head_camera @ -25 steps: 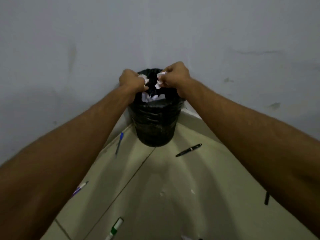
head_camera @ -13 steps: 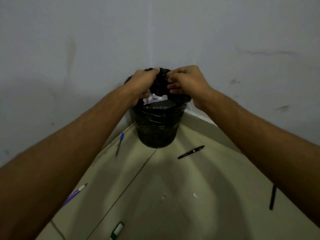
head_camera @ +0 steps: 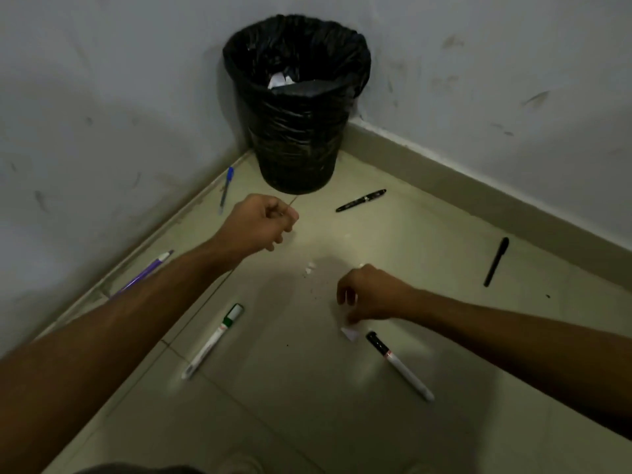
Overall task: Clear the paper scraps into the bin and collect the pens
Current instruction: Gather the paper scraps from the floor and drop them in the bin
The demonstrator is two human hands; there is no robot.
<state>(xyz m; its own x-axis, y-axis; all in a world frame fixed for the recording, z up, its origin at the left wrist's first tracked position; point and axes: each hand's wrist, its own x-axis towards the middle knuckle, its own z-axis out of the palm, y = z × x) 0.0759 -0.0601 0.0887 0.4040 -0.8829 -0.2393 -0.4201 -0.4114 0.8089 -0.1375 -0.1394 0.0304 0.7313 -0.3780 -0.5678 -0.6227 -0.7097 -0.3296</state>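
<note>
Pale floor tiles meet scuffed grey walls in this corner, and the light is dim. Low over the tiles, the right hand has its fingers curled downward, tips close together just above a small white paper scrap; whether they already pinch anything I cannot tell. That posture suits plucking thin, flat bits off a smooth floor. Further forward the left hand is loosely fisted, and what it holds, if anything, is hidden. Between the hands lie tiny white crumbs. Around them sit slim pens: a green-capped marker, a black-capped marker, a glossy black pen, a blue pen. Behind stands the round bin, lined with crinkled black plastic, white paper inside.
</note>
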